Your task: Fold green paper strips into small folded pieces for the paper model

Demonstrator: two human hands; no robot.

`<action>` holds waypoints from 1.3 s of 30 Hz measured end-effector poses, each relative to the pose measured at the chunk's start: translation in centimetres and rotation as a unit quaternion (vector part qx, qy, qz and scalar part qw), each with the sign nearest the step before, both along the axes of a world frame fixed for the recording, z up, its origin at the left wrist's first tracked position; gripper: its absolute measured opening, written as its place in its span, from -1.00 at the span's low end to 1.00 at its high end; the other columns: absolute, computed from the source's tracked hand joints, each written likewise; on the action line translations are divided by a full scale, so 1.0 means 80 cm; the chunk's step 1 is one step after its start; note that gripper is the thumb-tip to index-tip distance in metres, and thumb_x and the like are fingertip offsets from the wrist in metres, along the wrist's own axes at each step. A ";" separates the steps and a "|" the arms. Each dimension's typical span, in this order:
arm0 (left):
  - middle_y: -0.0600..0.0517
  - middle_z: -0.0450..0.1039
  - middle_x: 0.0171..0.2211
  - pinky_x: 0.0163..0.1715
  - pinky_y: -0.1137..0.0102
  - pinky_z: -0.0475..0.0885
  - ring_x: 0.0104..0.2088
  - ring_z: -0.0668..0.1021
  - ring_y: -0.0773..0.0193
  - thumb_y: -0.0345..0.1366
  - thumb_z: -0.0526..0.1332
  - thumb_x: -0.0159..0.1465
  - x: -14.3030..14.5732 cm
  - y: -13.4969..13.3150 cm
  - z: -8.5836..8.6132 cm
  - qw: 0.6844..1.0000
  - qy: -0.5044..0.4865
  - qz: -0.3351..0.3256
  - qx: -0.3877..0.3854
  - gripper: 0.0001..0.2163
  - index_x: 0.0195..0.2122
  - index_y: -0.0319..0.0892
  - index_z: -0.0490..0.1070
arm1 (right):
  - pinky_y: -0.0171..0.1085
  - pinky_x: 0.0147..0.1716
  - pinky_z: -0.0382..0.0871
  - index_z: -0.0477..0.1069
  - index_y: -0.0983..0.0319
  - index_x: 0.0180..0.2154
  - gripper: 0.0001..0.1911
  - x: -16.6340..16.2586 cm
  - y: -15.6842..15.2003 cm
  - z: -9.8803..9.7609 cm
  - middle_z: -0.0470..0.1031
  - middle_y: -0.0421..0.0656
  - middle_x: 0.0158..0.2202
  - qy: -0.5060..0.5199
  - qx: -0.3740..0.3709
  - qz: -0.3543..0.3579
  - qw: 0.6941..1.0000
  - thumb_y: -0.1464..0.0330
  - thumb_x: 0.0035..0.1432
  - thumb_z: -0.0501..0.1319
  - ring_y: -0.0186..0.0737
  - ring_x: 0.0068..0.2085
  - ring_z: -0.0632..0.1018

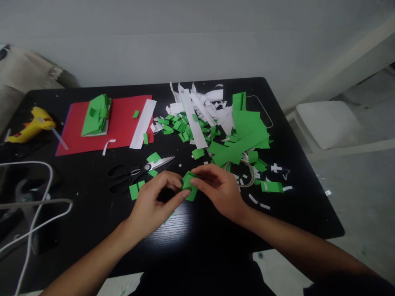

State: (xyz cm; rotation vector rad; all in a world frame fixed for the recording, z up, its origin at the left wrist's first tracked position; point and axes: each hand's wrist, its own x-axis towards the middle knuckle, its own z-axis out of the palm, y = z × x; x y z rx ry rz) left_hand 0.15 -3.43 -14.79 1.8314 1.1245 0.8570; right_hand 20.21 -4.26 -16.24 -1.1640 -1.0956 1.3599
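Observation:
My left hand (156,201) and my right hand (217,187) meet over the front middle of the black table (197,238). Both pinch a small folded green paper piece (189,187) between fingertips, just above the tabletop. Black-handled scissors (137,172) lie shut just left of my left hand, with small green paper squares (135,190) beside them.
A heap of green and white paper scraps (212,123) covers the table's back right. A roll of clear tape (243,172) lies by my right hand. A red sheet (101,123) with a green folded stack (97,115) sits back left, and a yellow glue gun (31,125) at far left. White cables (33,205) run along the left edge.

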 end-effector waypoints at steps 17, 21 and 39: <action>-0.01 0.57 -0.13 -0.09 0.36 0.51 -0.12 0.63 0.24 -0.38 0.31 0.36 0.003 0.000 0.005 0.999 0.003 0.016 0.036 -0.93 -0.27 -0.13 0.58 | -0.28 -0.14 0.63 0.70 0.08 -0.16 -0.82 0.001 -0.001 0.000 0.72 -0.17 -0.16 -0.051 0.076 0.009 0.996 0.39 0.16 0.46 -0.22 -0.14 0.71; -0.04 0.56 -0.03 -0.02 0.30 0.53 -0.04 0.63 0.18 -0.31 0.36 0.33 0.005 -0.001 0.003 1.000 0.007 -0.003 0.005 -0.96 -0.29 -0.11 0.58 | -0.26 -0.15 0.62 0.70 0.07 -0.15 -0.81 0.001 0.000 -0.001 0.71 -0.17 -0.17 -0.079 0.075 -0.010 0.994 0.38 0.16 0.47 -0.21 -0.16 0.70; -0.06 0.48 0.20 0.27 0.06 0.40 0.22 0.53 0.01 -0.26 0.39 0.29 0.003 0.002 0.010 0.993 -0.043 -0.002 -0.109 -0.95 -0.26 -0.07 0.64 | -0.21 -0.05 0.60 0.64 0.14 -0.01 -0.75 0.004 -0.004 0.005 0.66 -0.08 -0.07 -0.137 0.176 0.026 0.974 0.42 0.28 0.35 -0.19 -0.06 0.67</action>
